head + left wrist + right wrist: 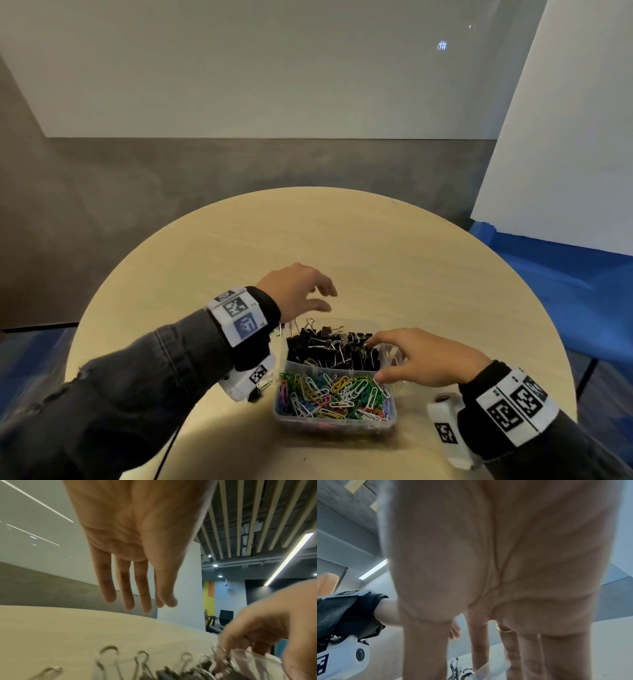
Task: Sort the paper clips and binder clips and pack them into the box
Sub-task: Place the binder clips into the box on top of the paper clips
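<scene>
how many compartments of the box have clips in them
2. In the clear box, the far compartment holds black binder clips; the near one holds coloured paper clips. The right hand may hide more.

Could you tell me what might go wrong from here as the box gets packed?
The binder clips are heaped above the clear box's rim, so a lid might not seat. The right hand on the box's right edge could tip it and mix in the paper clips. A stray clip outside by the left hand could be missed.

Binder clips (334, 347) behind paper clips (334, 394)
</scene>
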{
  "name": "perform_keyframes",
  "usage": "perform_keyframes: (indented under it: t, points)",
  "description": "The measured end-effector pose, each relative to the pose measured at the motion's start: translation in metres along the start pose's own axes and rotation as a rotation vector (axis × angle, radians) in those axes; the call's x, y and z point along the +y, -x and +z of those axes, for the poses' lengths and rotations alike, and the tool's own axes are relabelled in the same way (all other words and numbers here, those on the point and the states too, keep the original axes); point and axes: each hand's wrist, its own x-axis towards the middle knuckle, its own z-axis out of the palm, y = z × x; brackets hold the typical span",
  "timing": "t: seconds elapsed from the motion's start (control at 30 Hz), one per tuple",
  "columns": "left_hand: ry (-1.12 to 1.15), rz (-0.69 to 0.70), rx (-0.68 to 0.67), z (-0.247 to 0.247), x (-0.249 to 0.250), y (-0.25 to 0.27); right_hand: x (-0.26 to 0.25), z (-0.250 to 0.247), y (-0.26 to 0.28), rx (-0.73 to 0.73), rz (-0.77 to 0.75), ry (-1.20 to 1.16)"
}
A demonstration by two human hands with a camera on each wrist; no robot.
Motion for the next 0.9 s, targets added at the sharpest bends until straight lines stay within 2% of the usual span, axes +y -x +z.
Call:
perform_keyframes:
  t: [0.07, 0.13, 0.3, 0.4, 0.6, 0.9]
  points:
    - [-0.008, -0.045, 0.041, -0.009, -0.017, 0.007, 0.0, 0.0, 0.0, -0.002, -0.001, 0.002]
    - [-0.038, -0.112, 0.018, -0.019, -0.038, 0.015, 0.0, -0.001, 0.0, -0.003, -0.004, 0.003]
    - [-0.127, -0.275, -0.185, -0.017, -0.079, 0.027, -0.002, -0.001, 0.0, -0.002, -0.006, 0.004]
    - [-0.099, -0.263, -0.258, 0.0, -0.083, 0.025, -0.002, -0.001, 0.001, 0.002, -0.004, 0.012]
    - [-0.208, -0.2, -0.323, 0.013, -0.078, 0.008, -0.004, 0.0, 0.002, 0.001, -0.003, 0.005]
    - [-0.149, -0.16, -0.314, 0.014, -0.078, 0.006, -0.004, 0.001, 0.001, 0.006, 0.004, 0.0]
